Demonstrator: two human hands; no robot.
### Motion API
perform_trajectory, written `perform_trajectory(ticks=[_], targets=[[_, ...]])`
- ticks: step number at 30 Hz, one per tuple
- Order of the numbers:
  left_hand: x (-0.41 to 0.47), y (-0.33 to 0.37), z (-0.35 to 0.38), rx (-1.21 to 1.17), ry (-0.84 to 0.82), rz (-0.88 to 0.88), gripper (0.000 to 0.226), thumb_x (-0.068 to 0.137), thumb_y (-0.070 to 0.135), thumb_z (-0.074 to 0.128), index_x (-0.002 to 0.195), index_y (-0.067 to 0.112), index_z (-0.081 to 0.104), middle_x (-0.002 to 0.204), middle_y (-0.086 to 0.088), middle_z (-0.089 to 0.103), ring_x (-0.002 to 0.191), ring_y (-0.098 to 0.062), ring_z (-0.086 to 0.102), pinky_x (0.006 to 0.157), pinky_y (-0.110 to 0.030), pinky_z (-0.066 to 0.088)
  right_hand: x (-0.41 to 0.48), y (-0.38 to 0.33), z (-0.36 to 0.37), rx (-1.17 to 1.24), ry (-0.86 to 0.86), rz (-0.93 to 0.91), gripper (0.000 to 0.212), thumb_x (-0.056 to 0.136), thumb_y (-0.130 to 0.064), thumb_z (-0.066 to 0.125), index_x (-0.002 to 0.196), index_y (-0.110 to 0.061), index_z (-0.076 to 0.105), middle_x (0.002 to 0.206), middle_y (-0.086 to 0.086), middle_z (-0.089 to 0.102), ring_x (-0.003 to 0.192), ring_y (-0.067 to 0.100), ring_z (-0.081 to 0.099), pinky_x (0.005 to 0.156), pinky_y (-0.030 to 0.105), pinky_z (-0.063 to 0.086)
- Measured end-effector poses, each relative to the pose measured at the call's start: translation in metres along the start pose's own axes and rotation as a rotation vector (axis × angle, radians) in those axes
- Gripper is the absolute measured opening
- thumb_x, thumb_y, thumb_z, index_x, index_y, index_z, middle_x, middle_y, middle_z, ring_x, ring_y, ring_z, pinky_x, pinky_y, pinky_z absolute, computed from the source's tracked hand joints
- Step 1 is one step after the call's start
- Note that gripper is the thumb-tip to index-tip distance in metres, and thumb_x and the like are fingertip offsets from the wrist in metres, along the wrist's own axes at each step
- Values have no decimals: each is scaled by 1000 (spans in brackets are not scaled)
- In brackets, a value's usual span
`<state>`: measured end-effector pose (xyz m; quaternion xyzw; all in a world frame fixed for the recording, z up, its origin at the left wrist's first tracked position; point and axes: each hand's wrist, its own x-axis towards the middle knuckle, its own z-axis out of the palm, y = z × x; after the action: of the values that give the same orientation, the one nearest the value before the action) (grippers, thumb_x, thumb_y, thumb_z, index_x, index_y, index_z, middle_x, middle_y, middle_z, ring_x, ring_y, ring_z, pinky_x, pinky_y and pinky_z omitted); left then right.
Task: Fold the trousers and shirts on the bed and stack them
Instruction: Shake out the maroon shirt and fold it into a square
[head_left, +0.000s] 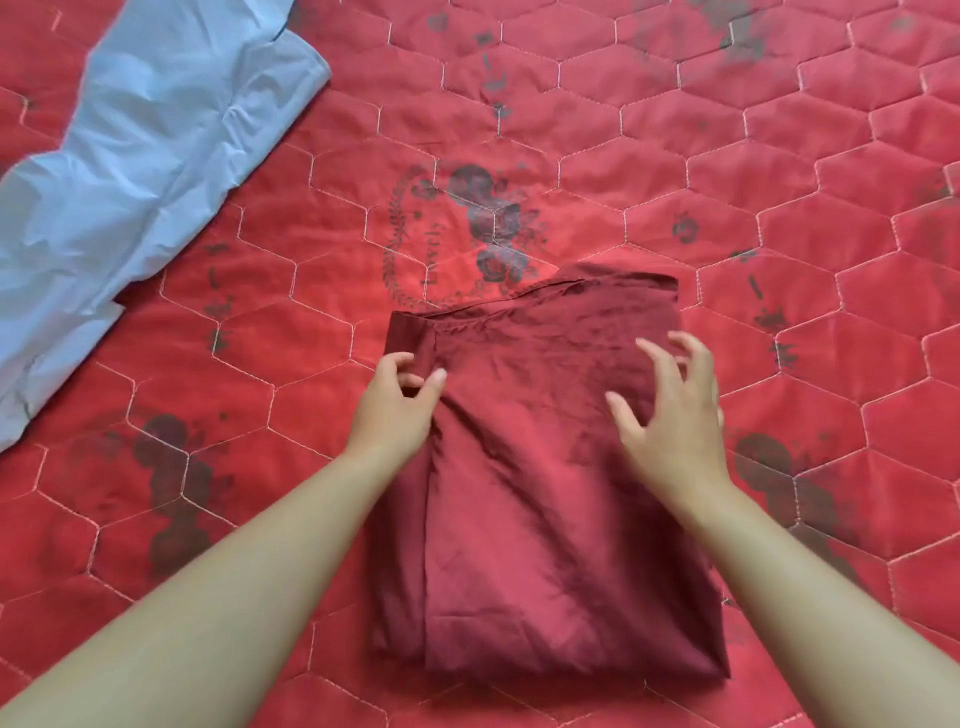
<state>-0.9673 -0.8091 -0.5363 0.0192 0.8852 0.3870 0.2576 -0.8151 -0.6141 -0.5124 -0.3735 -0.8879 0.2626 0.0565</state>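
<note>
A folded maroon garment (545, 493) lies in a rough rectangle at the middle of the bed (779, 156), on its red quilted cover, between a person's two forearms. The left hand (395, 400) pinches a fold of cloth near the garment's upper left edge, thumb and fingers curled round it. The right hand (675, 415) hovers over the upper right part, fingers spread and loosely bent, holding nothing. The cloth looks thin, light and limp, so it would likely sag and spill open if lifted by one corner; taking both side edges, or sliding flat hands beneath, seems the safer hold. A crumpled light blue garment (130, 182) lies well apart at upper left, not yet folded
</note>
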Motion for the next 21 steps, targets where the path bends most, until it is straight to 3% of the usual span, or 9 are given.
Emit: perform_trajectory(ticks=[3, 7, 10, 14, 17, 21], targets=[[-42, -21, 3, 117, -41, 89, 54, 83, 37, 65, 128, 19, 41, 100, 4, 57, 72, -11, 58, 73, -28, 43, -41, 31, 6, -24, -21, 195, 57, 83, -27, 66, 135, -16, 44, 142, 10, 29, 129, 32, 33, 99, 53, 34], [-91, -46, 8, 223, -121, 174, 57, 82, 34, 67, 131, 25, 39, 105, 6, 58, 86, -14, 57, 77, -26, 44, -82, 57, 8, 7, -22, 261, 57, 86, -24, 63, 137, -11, 41, 130, 16, 45, 121, 34, 41, 99, 43, 35], [-98, -50, 4, 183, -51, 238, 50, 83, 25, 68, 128, 26, 46, 92, 9, 58, 73, -10, 50, 68, -20, 37, -95, 67, 6, 98, -50, 252, 49, 89, -19, 59, 134, -13, 42, 132, 10, 54, 118, 31, 51, 95, 37, 39], [-95, -52, -3, 201, 16, 212, 42, 83, 18, 67, 121, 22, 51, 79, 12, 54, 65, -14, 52, 67, -29, 41, -99, 69, -1, 128, 31, 247, 42, 88, -18, 61, 128, -13, 48, 115, 13, 58, 104, 34, 55, 87, 38, 41], [-109, -55, -8, 323, 48, 256, 45, 83, 23, 66, 125, 19, 48, 99, 3, 51, 78, -18, 55, 78, -35, 47, -115, 61, -5, 27, 52, 136, 48, 83, -15, 67, 127, -4, 51, 118, 19, 47, 110, 35, 48, 97, 46, 38], [-150, -64, -6, 339, 66, 312, 42, 81, 27, 67, 118, 23, 48, 99, 4, 51, 84, -19, 56, 77, -34, 48, -160, 53, -1, -77, -95, -177, 44, 73, -17, 78, 113, -12, 61, 118, 9, 54, 110, 29, 52, 87, 47, 42]])
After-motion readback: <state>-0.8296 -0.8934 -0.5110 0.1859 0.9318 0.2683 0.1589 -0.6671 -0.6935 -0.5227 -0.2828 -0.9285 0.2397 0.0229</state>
